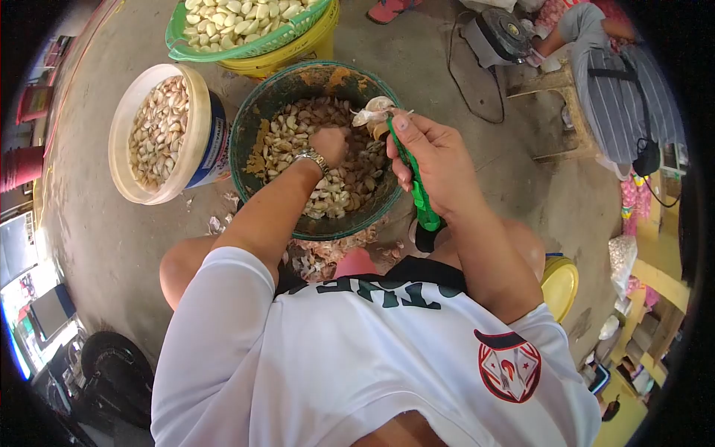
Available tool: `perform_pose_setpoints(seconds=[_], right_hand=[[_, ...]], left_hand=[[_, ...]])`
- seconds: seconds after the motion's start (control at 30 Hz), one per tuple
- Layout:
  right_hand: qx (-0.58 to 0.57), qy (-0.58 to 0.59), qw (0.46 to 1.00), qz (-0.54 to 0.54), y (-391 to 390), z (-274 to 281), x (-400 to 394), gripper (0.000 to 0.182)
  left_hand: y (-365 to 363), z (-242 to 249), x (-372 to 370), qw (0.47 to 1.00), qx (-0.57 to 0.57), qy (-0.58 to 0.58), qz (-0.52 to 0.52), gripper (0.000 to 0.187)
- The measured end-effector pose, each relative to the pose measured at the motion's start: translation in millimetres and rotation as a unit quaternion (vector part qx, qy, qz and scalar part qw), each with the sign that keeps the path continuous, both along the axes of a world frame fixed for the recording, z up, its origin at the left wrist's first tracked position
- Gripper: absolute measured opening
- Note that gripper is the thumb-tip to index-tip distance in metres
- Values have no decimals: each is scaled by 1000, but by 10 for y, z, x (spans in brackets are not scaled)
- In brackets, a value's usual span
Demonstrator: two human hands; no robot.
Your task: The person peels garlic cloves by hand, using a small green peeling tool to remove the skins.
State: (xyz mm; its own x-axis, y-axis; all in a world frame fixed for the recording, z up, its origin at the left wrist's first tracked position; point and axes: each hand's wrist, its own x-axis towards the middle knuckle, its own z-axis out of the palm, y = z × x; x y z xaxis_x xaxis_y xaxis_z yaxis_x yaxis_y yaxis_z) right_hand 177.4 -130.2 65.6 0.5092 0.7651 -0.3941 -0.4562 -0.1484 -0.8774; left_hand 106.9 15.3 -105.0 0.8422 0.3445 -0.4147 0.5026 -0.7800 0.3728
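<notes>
My left hand [329, 145], with a metal watch on its wrist, reaches down into a dark green tub [240, 175]. Its fingers are hidden from view among the loose garlic cloves [339, 182]. Above the tub's right rim, my right hand [436, 153] is closed round a green-handled knife [418, 186]. Part of a garlic bulb [378, 112] with cloves splayed apart sits at the knife's upper end, against the thumb and fingers. The blade itself is hidden or too small to make out.
A white bucket [121, 175] of unpeeled cloves stands left of the tub. Behind it, a green basket [246, 51] of peeled cloves rests on a yellow bucket [298, 59]. Garlic skins [320, 261] litter the floor near my legs. Another person sits at the upper right by a cord.
</notes>
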Motion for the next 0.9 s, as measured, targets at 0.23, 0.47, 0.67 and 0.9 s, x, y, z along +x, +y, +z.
perform_pose_setpoints(seconds=[0.23,0.47,0.67,0.9], right_hand=[[-8,-9,1000,17,-22,-40,22,27],[-45,62,997,21,-135,-9,96,28],[-101,-157,884,429,-220,34,-250,30],[-193,-408,635,627,-462,-456,-1017,26]], left_hand=[[-343,-898,0,996,-50,-19,-74,13],[100,313,-253,764,-602,-84,217,18],[-113,1163,-906,737,-670,11,87,20],[-818,983,-1568,963,-95,95,-233,23]])
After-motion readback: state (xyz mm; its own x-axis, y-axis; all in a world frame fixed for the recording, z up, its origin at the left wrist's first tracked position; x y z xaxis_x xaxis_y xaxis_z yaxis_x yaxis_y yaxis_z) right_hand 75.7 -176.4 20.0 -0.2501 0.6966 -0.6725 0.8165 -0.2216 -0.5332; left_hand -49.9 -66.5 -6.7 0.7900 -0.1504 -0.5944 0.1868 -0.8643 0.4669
